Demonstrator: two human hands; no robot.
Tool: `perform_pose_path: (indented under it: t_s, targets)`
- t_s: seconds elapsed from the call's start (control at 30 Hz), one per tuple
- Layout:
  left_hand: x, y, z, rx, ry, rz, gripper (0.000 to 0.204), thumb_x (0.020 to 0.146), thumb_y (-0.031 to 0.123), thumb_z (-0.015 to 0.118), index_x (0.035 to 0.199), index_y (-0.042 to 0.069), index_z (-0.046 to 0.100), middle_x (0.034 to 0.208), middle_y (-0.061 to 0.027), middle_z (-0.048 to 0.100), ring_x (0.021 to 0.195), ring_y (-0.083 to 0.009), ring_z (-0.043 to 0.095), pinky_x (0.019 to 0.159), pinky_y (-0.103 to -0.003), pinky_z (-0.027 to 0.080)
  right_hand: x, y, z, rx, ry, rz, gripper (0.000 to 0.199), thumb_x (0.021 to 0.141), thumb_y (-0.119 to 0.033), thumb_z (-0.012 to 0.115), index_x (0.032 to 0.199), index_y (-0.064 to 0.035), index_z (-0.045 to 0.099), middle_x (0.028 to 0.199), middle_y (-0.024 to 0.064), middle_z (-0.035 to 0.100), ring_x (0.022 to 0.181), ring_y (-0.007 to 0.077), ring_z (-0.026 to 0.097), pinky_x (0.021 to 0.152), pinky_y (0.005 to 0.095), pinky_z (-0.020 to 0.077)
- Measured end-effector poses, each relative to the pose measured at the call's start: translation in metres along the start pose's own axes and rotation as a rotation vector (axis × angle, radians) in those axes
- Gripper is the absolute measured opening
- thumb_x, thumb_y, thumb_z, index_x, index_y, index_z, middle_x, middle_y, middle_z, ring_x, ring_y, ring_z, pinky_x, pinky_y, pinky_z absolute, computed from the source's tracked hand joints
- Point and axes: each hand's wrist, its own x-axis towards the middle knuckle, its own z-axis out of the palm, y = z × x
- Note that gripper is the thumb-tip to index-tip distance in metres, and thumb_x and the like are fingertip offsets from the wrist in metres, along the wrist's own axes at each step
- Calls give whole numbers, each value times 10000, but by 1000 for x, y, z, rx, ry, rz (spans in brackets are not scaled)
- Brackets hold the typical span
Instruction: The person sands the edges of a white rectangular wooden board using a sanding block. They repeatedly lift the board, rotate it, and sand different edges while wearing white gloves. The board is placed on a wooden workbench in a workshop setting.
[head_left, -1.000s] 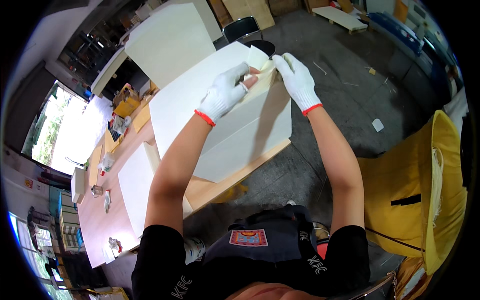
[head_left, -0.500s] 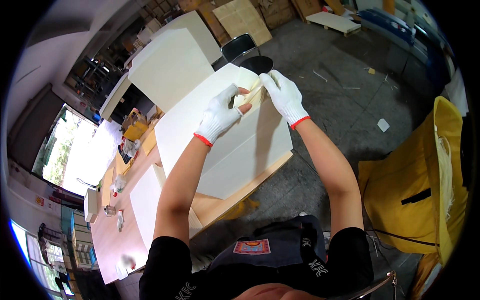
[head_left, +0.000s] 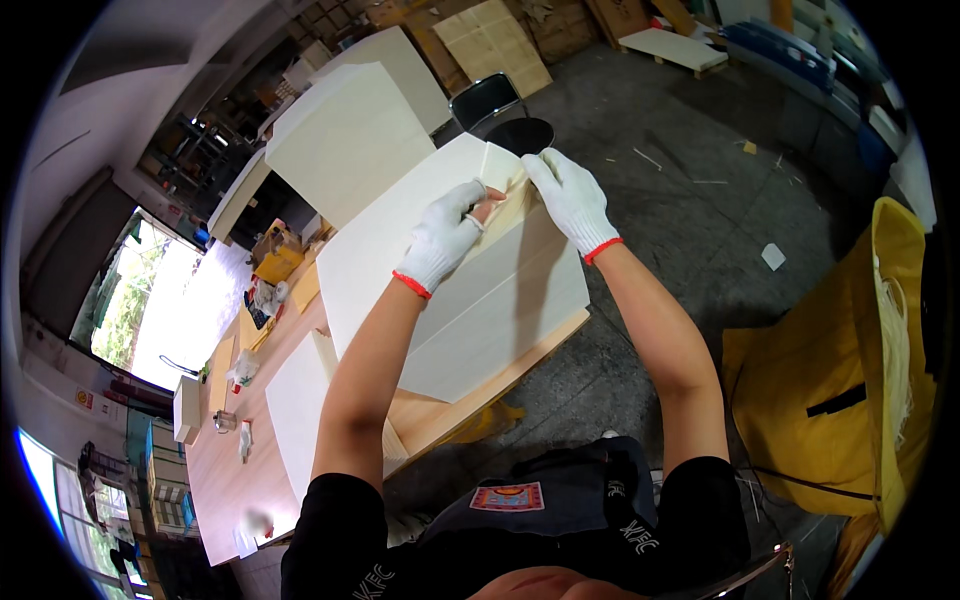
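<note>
A thick stack of large white paper sheets lies on the wooden table before me. At its far right corner, the cream-coloured edges of several sheets are bent and fanned. My left hand, in a white knit glove with a red cuff and bare thumb and index fingertips, closes on the sheets by that corner. My right hand, gloved in white too, grips the outer edge of the corner with its fingers bent. Its fingertips are partly hidden behind the paper.
A lower pile of white sheets lies to the left on the table, near a glass jar. Taller paper stacks stand beyond. A black chair is at the far side, a big yellow bag at the right.
My left thumb and index finger have come closer together on the sheets. My right hand stays at the corner. The whole view has shifted slightly.
</note>
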Motion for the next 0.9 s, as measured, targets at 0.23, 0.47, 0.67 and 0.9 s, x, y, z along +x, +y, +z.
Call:
perform_pose_path:
  t_s: [0.23, 0.47, 0.67, 0.9]
  targets:
    - [-3, 14, -4, -7, -68, -193, 362, 895, 248, 767, 1202, 78, 677, 966, -71, 666, 952, -176, 632, 845, -322, 508, 0, 1, 2, 8, -8, 22, 513, 1003, -546, 439, 908, -67, 593, 843, 209, 648, 854, 437, 625, 748, 493, 461]
    - [-5, 6, -1, -40, 68, 13, 289, 979, 182, 594, 1240, 77, 657, 955, -81, 656, 917, -163, 591, 860, -309, 491, -2, -7, -3, 20, -34, 34, 541, 980, -581, 471, 925, -69, 638, 833, 190, 671, 844, 400, 650, 752, 471, 472]
    - [-1, 5, -1, 62, -3, -22, 275, 948, 188, 663, 1204, 87, 670, 945, -74, 663, 865, -156, 608, 808, -310, 502, -1, -2, 0, 2, 6, 33, 518, 984, -557, 471, 924, -68, 632, 841, 194, 667, 848, 415, 642, 754, 472, 472]
    - [-3, 10, -1, 23, -24, -111, 337, 882, 203, 791, 1175, 92, 669, 844, -39, 637, 647, -110, 559, 631, -300, 477, -1, -2, 1, 5, -5, 45, 511, 987, -546, 471, 918, -62, 619, 860, 200, 666, 852, 423, 638, 754, 480, 472]
